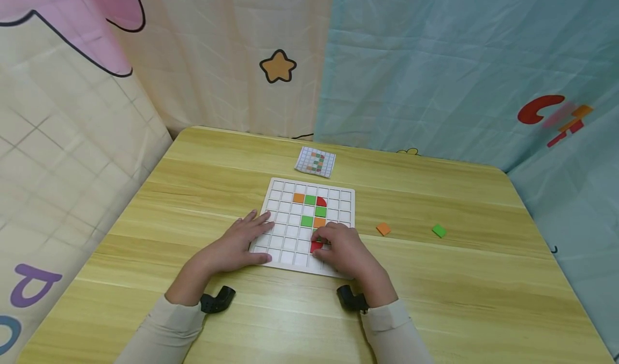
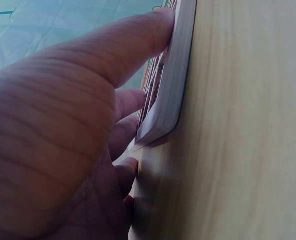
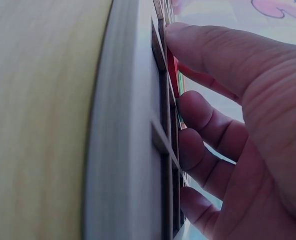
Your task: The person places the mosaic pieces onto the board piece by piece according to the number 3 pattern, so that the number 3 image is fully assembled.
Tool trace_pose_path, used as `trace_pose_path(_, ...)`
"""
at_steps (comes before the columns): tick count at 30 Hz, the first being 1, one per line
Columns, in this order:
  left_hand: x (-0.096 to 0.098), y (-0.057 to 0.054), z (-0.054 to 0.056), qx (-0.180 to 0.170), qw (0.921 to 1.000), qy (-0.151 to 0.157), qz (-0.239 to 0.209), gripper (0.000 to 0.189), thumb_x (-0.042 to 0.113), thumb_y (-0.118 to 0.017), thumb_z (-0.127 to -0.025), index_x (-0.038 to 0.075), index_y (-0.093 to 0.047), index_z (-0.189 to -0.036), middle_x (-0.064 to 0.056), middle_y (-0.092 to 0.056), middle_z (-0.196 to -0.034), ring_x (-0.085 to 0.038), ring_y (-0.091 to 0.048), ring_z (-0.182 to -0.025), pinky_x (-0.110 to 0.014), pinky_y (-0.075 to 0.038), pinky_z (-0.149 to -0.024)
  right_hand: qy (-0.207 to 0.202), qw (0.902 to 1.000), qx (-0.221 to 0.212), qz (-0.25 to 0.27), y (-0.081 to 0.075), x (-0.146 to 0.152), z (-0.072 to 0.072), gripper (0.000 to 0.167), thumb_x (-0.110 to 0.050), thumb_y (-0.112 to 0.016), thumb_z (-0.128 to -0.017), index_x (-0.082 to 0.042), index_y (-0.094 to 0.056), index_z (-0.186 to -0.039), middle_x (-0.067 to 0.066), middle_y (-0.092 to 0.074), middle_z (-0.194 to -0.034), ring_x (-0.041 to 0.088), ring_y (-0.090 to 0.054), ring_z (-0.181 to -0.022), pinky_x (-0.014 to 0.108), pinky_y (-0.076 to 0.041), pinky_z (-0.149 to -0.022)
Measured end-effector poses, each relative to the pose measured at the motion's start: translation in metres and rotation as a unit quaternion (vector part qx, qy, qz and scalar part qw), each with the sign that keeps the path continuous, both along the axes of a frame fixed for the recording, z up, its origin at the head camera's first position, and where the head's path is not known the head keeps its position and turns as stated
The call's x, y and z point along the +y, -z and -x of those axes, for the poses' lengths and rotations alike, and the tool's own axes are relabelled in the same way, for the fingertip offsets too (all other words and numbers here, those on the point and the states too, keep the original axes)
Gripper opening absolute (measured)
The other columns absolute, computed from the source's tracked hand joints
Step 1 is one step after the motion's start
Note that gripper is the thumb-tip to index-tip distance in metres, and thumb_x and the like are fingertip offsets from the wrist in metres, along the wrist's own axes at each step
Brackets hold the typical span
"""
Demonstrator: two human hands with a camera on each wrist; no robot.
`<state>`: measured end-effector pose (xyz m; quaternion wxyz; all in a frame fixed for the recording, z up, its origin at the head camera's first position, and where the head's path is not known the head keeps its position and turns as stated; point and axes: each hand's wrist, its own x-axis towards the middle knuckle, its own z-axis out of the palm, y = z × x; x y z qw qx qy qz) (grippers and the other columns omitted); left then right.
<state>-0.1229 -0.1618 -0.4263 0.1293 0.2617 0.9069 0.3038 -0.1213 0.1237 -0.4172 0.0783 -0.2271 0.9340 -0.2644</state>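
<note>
A white grid board [image 1: 338,197] lies at the middle of the wooden table. Orange [image 1: 298,198], green [image 1: 310,199] and red [image 1: 322,201] tiles fill cells in its middle columns. My left hand [image 1: 256,239] rests flat on the board's left side with fingers straight; in the left wrist view its thumb [image 2: 132,40] presses the board's edge [image 2: 175,75]. My right hand [image 1: 320,244] curls over the near middle cells and pinches a red tile [image 1: 316,245]. A sliver of that red tile [image 3: 174,75] shows in the right wrist view between the thumb [image 3: 213,50] and the bent fingers [image 3: 198,115].
A small pattern card [image 1: 315,162] lies just beyond the board. A loose orange tile [image 1: 383,229] and a loose green tile [image 1: 439,230] lie on the table to the right. Printed curtains hang close behind and beside the table.
</note>
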Motion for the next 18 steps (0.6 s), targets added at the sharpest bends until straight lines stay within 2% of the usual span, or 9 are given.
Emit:
trace_pose_path(6, 0.001, 0.000, 0.000, -0.001, 1.0000, 0.002, 0.002, 0.076, 0.035, -0.074, -0.088, 0.004, -0.043, -0.150, -0.013, -0.026, -0.161, -0.040, -0.008, -0.149, -0.061, -0.008, -0.116, 0.007, 0.9995, -0.025, 0.019, -0.002, 0.005, 0.000, 0.015, -0.017, -0.076, -0.087, -0.019, -0.071, -0.102, -0.007, -0.058, -0.091, 0.015, -0.051, -0.084, 0.037, -0.042, -0.079)
trace_pose_path(10, 0.001, 0.000, 0.000, -0.004, 1.0000, 0.001, 0.002, 0.076, 0.036, -0.074, -0.088, 0.004, -0.043, -0.150, -0.013, -0.025, -0.161, -0.040, -0.008, -0.150, -0.061, -0.008, -0.116, 0.029, 0.9972, -0.049, 0.048, -0.006, 0.013, 0.002, 0.013, -0.014, -0.073, -0.089, -0.018, -0.071, -0.101, -0.006, -0.056, -0.090, 0.017, -0.050, -0.085, 0.034, -0.045, -0.076)
trace_pose_path(18, 0.000, 0.000, -0.001, -0.004, 1.0000, 0.001, 0.004, 0.076, 0.036, -0.074, -0.088, 0.005, -0.042, -0.150, -0.013, -0.025, -0.162, -0.040, -0.008, -0.149, -0.061, -0.008, -0.116, 0.086, 0.9925, -0.052, 0.070, -0.012, 0.035, 0.007, 0.014, -0.015, -0.075, -0.089, -0.016, -0.071, -0.103, -0.004, -0.058, -0.093, 0.018, -0.053, -0.088, 0.034, -0.048, -0.078)
